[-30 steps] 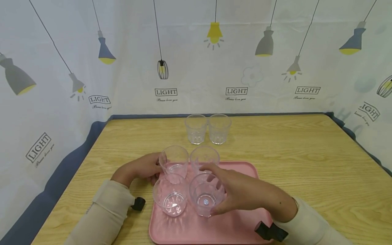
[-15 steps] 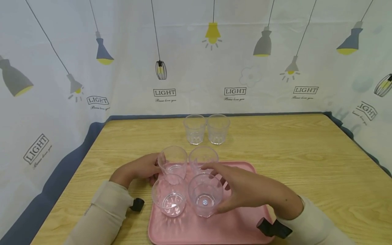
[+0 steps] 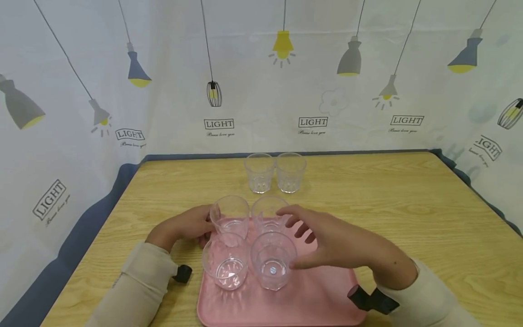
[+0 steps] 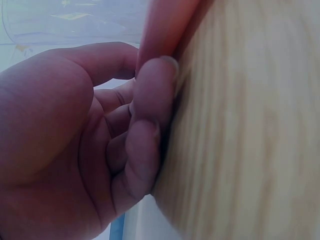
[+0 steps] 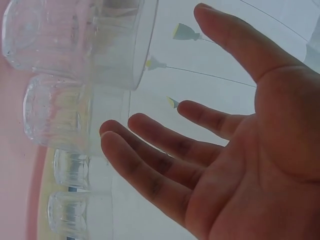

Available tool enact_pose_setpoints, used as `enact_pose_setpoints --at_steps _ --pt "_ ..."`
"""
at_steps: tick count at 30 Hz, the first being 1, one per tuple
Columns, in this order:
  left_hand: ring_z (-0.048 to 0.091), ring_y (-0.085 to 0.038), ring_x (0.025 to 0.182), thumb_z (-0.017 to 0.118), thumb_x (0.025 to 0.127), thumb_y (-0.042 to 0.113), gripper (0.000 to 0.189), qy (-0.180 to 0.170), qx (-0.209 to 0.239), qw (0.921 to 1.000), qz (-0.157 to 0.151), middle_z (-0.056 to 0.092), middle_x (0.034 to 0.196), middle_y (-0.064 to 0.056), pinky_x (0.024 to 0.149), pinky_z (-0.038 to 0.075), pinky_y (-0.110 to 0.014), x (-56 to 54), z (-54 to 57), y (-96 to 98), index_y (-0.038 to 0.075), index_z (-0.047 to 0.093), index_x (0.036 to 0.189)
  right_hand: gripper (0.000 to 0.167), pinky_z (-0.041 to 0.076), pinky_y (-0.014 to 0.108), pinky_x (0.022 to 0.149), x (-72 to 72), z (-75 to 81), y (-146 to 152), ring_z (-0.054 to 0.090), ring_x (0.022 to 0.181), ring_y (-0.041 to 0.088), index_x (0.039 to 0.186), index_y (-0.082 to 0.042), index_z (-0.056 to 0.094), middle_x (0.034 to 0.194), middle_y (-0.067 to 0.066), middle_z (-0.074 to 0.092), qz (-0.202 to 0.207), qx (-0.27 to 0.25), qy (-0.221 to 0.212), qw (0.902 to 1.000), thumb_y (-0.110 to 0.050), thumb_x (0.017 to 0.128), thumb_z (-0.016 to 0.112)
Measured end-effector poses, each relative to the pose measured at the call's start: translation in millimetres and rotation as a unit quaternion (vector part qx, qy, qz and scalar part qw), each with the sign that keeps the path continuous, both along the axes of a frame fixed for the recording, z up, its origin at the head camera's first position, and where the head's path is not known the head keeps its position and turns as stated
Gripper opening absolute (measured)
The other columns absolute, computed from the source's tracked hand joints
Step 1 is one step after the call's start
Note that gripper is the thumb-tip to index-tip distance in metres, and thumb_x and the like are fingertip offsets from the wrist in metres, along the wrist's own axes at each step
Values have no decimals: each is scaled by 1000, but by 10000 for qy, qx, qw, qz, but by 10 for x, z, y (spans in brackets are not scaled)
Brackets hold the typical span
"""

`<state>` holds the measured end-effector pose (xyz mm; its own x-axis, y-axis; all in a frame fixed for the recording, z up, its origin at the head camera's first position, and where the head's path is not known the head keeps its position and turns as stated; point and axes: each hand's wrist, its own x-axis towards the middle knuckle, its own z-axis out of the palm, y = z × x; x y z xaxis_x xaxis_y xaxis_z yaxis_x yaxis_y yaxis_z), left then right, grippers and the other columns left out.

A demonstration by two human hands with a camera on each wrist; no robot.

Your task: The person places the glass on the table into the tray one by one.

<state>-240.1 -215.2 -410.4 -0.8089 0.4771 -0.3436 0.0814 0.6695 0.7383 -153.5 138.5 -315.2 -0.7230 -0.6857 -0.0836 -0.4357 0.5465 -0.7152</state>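
Note:
A pink tray (image 3: pixel 302 309) bears several clear plastic cups, all upright: a front left cup (image 3: pixel 226 268), a front right cup (image 3: pixel 273 265), a back left cup (image 3: pixel 229 222) and a back right cup (image 3: pixel 265 222). My left hand (image 3: pixel 193 225) grips the tray's left edge; in the left wrist view its thumb and curled fingers meet at the pink rim (image 4: pixel 165 32). Beside the front right cup, my right hand (image 3: pixel 333 240) is spread with nothing in it. The right wrist view shows that palm facing the cups, with the nearest cup (image 5: pixel 120 45) apart from the fingers.
Two more clear cups, a left one (image 3: pixel 259 175) and a right one (image 3: pixel 290 175), stand side by side on the wooden table (image 3: pixel 408 204) behind the tray. A white cloth (image 3: pixel 261 91) printed with lamps surrounds the table's back and sides.
My right hand has let go of the front right cup and drawn away to the right, its fingers spreading. The cups stay in place, and my left hand keeps its grip on the tray.

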Motion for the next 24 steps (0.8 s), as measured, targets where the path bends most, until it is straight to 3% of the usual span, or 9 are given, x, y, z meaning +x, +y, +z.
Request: enact_pose_setpoints --at_steps 8,14,24 --pt "57 -17 52 55 102 18 10 40 -5 10000 -21 59 67 -6 50 49 -30 -1 2 -6 9 53 99 81 53 39 94 -46 0 32 60 116 20 150 -24 35 136 4 56 -142 -231 200 9994 -38 84 80" --pt "58 -18 53 55 102 19 10 29 -9 10000 -7 60 67 -7 51 49 -31 -6 -7 -4 9 53 99 76 52 42 99 -75 2 27 60 121 25 149 -20 39 136 8 57 -303 -685 394 9964 -29 85 80" --pt "57 -17 53 54 102 16 7 26 26 10000 -15 60 69 -6 51 50 -30 -6 -15 -5 9 53 101 73 49 46 105 -143 11 40 56 128 30 146 -23 42 141 6 55 -719 -1054 639 9898 -23 84 81"
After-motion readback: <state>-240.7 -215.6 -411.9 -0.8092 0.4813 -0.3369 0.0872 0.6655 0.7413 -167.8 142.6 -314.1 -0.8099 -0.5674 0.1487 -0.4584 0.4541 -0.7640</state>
